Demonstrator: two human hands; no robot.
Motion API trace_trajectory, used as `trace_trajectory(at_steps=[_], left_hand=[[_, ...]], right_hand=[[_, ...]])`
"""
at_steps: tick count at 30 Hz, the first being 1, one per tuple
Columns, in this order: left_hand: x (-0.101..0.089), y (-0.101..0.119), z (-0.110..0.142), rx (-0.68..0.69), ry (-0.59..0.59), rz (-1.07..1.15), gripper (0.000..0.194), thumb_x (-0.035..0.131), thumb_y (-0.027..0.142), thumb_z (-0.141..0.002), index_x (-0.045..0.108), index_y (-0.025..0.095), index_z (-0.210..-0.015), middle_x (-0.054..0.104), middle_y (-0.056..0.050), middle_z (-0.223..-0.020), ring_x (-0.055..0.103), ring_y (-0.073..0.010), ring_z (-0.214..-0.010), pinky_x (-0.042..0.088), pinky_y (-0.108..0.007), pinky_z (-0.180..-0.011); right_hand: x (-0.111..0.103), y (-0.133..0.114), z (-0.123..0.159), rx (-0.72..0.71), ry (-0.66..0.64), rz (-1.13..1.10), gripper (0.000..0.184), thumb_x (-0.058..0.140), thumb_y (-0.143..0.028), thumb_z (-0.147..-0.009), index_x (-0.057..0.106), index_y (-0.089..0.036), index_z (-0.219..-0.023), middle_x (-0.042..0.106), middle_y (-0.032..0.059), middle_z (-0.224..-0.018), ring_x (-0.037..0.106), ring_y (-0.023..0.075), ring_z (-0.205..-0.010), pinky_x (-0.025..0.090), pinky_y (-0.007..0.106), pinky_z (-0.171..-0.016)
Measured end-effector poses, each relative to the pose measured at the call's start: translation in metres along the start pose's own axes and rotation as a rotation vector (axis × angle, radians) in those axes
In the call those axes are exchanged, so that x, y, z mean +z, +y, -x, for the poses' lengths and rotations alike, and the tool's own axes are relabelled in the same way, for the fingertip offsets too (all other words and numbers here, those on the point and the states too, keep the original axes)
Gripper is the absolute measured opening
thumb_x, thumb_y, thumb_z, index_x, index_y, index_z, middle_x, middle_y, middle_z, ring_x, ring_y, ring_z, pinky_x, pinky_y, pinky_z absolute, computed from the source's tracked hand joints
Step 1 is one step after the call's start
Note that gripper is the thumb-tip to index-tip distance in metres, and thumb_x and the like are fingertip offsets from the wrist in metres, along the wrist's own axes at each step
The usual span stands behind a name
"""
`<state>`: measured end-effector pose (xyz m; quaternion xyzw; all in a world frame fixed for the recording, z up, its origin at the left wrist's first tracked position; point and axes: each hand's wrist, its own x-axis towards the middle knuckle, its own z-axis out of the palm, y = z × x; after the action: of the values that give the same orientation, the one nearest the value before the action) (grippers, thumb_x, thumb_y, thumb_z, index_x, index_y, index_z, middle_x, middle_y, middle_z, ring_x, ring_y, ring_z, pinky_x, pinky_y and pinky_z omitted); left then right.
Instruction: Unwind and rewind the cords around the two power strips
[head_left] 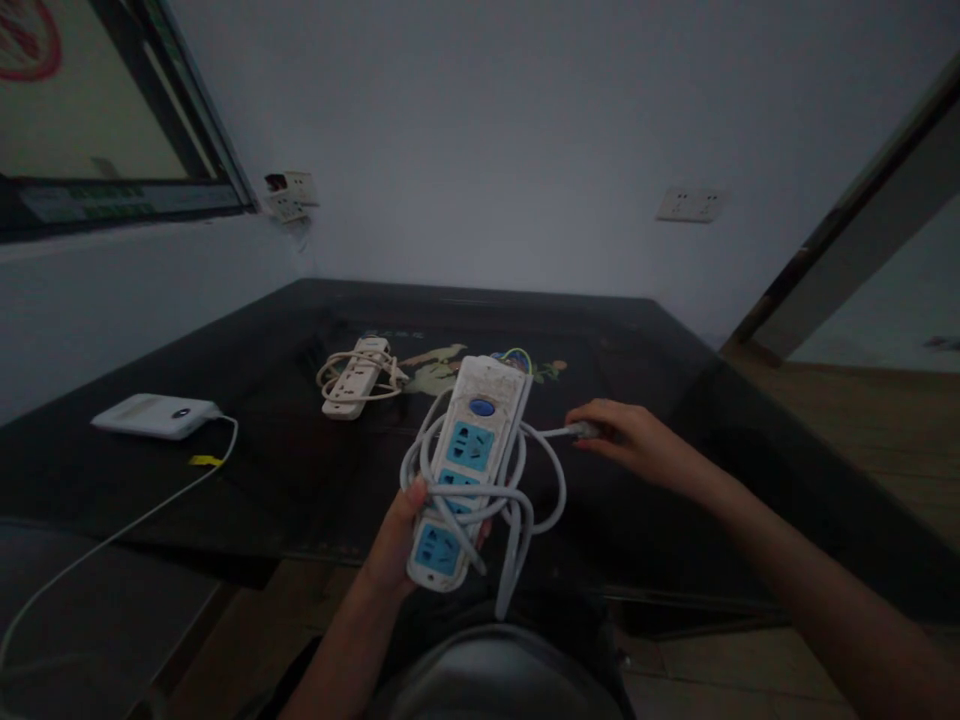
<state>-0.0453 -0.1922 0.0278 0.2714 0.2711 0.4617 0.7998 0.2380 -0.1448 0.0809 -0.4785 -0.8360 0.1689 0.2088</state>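
Note:
A white power strip (491,385) with blue sockets and a blue switch is tilted up over the near part of the table. Around its lower half, a grey-white cord (517,535) runs in loose loops. My left hand (401,535) grips the strip near its bottom end, thumb at the left edge and fingertips showing at the right. To the right, my right hand (619,435) pinches the plug (583,430) at the cord's end. Coloured wires (517,358) stick out behind the top of the strip.
On the dark table (300,490), a smaller white power strip (358,380) lies wrapped in its own cord. At the left is a white device (154,415) with a cable trailing off the table. Wall sockets (688,205) sit beyond, and a window (97,110) is upper left.

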Motion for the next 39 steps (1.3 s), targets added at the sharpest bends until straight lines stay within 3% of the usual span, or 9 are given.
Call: trace_trajectory(at_steps=[9, 13, 18, 22, 25, 29, 31, 34, 39], left_hand=[[-0.010, -0.009, -0.010, 0.192, 0.051, -0.246, 0.054, 0.072, 0.050, -0.066, 0.064, 0.012, -0.102, 0.072, -0.009, -0.073, 0.069, -0.0255, -0.066, 0.055, -0.032, -0.057], [-0.013, -0.010, -0.009, 0.244, 0.113, -0.343, 0.048, 0.074, 0.047, -0.067, 0.065, 0.013, -0.099, 0.073, -0.009, -0.081, 0.069, -0.0250, -0.077, 0.055, -0.031, -0.065], [-0.015, -0.016, -0.010, 0.260, 0.212, -0.364, 0.050, 0.077, 0.045, -0.063, 0.065, 0.012, -0.099, 0.073, -0.009, -0.091, 0.068, -0.0251, -0.082, 0.055, -0.032, -0.071], [-0.014, -0.016, -0.013, 0.221, 0.196, -0.343, 0.055, 0.074, 0.048, -0.065, 0.062, 0.012, -0.105, 0.073, -0.009, -0.083, 0.069, -0.0248, -0.072, 0.055, -0.033, -0.064], [-0.013, -0.013, -0.015, 0.239, 0.162, -0.323, 0.058, 0.073, 0.050, -0.065, 0.061, 0.013, -0.108, 0.072, -0.009, -0.081, 0.069, -0.0249, -0.069, 0.056, -0.034, -0.062], [-0.014, -0.014, -0.016, 0.255, 0.143, -0.350, 0.063, 0.074, 0.051, -0.064, 0.059, 0.013, -0.113, 0.073, -0.010, -0.086, 0.069, -0.0250, -0.071, 0.055, -0.033, -0.061], [-0.014, -0.015, -0.015, 0.262, 0.139, -0.364, 0.065, 0.074, 0.051, -0.064, 0.059, 0.013, -0.114, 0.073, -0.010, -0.088, 0.069, -0.0246, -0.071, 0.055, -0.033, -0.062], [-0.015, -0.017, -0.014, 0.279, 0.150, -0.378, 0.067, 0.074, 0.051, -0.064, 0.058, 0.014, -0.117, 0.072, -0.009, -0.088, 0.069, -0.0243, -0.071, 0.055, -0.033, -0.064], [-0.014, -0.016, -0.014, 0.271, 0.110, -0.386, 0.069, 0.072, 0.052, -0.066, 0.057, 0.014, -0.121, 0.072, -0.010, -0.087, 0.069, -0.0249, -0.071, 0.056, -0.034, -0.063]], right_hand=[[0.014, 0.010, 0.015, 0.202, 0.113, -0.324, 0.036, 0.059, -0.044, -0.079, 0.065, -0.018, -0.102, 0.066, 0.0089, -0.106, 0.061, 0.0227, -0.094, 0.049, 0.035, -0.079], [0.006, 0.017, 0.021, 0.217, 0.180, -0.292, 0.036, 0.059, -0.045, -0.079, 0.066, -0.019, -0.103, 0.066, 0.0092, -0.108, 0.060, 0.0240, -0.098, 0.048, 0.037, -0.082], [-0.009, 0.020, 0.027, 0.243, 0.278, -0.186, 0.034, 0.059, -0.043, -0.080, 0.066, -0.021, -0.106, 0.066, 0.0086, -0.108, 0.060, 0.0235, -0.092, 0.046, 0.039, -0.080], [0.000, 0.011, 0.027, 0.348, 0.362, -0.463, 0.037, 0.064, -0.048, -0.075, 0.064, -0.018, -0.097, 0.067, 0.0068, -0.084, 0.060, 0.0191, -0.074, 0.047, 0.033, -0.069], [0.019, 0.002, 0.028, 0.419, 0.229, -0.803, 0.034, 0.062, -0.050, -0.077, 0.060, -0.016, -0.081, 0.062, 0.0030, -0.065, 0.058, 0.0152, -0.061, 0.046, 0.029, -0.061], [0.042, -0.008, 0.034, 0.461, -0.030, -1.238, 0.039, 0.054, -0.054, -0.082, 0.060, -0.016, -0.081, 0.061, 0.0025, -0.058, 0.058, 0.0144, -0.053, 0.046, 0.027, -0.053], [0.046, -0.012, 0.038, 0.441, -0.100, -1.317, 0.040, 0.051, -0.053, -0.085, 0.062, -0.015, -0.087, 0.066, 0.0068, -0.069, 0.063, 0.0163, -0.062, 0.050, 0.029, -0.058], [0.045, -0.014, 0.043, 0.387, -0.079, -1.312, 0.033, 0.054, -0.044, -0.086, 0.066, -0.016, -0.099, 0.066, 0.0116, -0.103, 0.063, 0.0195, -0.093, 0.053, 0.034, -0.077], [0.047, -0.015, 0.045, 0.310, -0.083, -1.371, 0.029, 0.056, -0.037, -0.086, 0.068, -0.019, -0.106, 0.055, 0.0090, -0.127, 0.052, 0.0207, -0.115, 0.045, 0.040, -0.099]])
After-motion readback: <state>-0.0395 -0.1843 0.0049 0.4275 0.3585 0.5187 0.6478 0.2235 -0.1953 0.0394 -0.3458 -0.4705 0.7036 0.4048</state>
